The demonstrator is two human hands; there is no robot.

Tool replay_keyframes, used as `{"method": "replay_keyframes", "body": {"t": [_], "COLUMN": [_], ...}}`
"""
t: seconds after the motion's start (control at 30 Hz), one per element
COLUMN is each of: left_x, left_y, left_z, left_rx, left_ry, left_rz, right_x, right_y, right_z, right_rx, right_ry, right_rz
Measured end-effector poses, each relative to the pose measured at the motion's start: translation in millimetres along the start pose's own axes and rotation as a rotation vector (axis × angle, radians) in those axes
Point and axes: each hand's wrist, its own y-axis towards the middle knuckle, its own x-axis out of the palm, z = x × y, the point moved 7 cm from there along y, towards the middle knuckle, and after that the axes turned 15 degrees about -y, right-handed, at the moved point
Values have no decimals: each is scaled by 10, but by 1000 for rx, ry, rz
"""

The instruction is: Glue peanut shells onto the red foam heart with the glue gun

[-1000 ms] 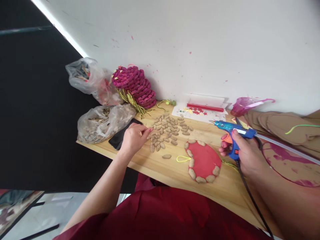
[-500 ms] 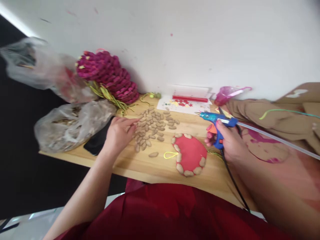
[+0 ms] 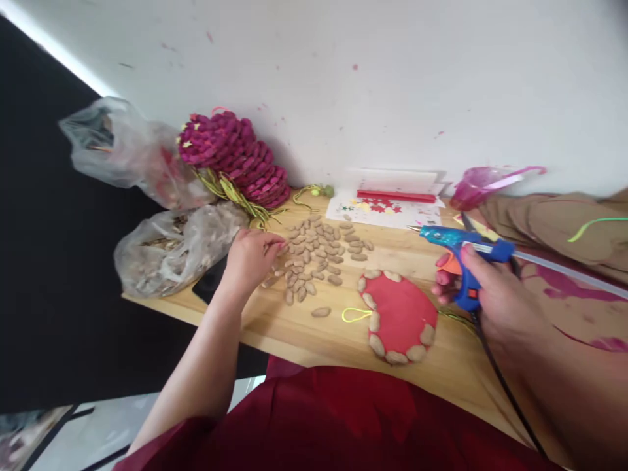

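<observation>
My left hand (image 3: 252, 260) is at the left edge of a loose pile of unshelled peanuts (image 3: 314, 248). Its thumb and index finger are pinched together; whatever lies between them is too small to make out. In my right hand (image 3: 495, 288) is a blue hot glue gun (image 3: 456, 252), its thumb on top and fingers by the orange trigger. The metal nozzle points left, above the table. Below it lies a red heart-shaped piece (image 3: 400, 304) with peanuts along parts of its rim and a yellow loop on its left. One single peanut (image 3: 321, 312) rests between pile and heart.
Plastic bags (image 3: 181, 248) and a dark phone-like slab (image 3: 209, 284) are on the left. Behind stand a magenta peanut-covered object (image 3: 235, 157) and a paper sheet (image 3: 338, 209) with small stars. A pink cup (image 3: 475, 186) and brown cardboard (image 3: 534, 219) are at right.
The view has swung left, so everything appears farther right. My left fingers have drawn together at the pile's edge. The glue gun stays in my right hand.
</observation>
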Motion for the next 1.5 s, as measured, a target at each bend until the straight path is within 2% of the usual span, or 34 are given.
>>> {"method": "replay_keyframes", "body": {"t": [0.2,0.33,0.5,0.7,0.87,0.97,1.1,1.2,1.27,1.37,1.5], "left_x": [-82,-3,79,-18,-73,67,394,586,638,561,280], "left_y": [36,36,35,18,-44,-143,-360,-483,-512,-490,-414], "left_z": [-99,-112,-121,-21,302,558,892,1010,1015,975,877], "left_rx": [-163,-219,-232,-179,7,132,294,337,329,313,268], "left_ry": [38,68,145,53,-157,-210,-198,-112,-72,-127,-164], "left_rz": [-57,-123,-136,-131,-144,-218,-342,-373,-378,-362,-234], "right_x": [-12,-23,-44,-39,-7,22,45,49,47,56,59], "right_y": [8,37,65,69,48,17,-19,-12,3,11,-1], "right_z": [-30,-11,9,4,-10,-32,-63,-57,-42,-30,-41], "right_rx": [-33,-17,-28,-56,-35,-27,-24,-22,-21,-22,-25], "right_ry": [-42,-72,-80,-55,-39,-47,-42,-53,-57,-40,-32], "right_rz": [37,59,65,75,41,-7,-22,-27,-34,-55,-50]}}
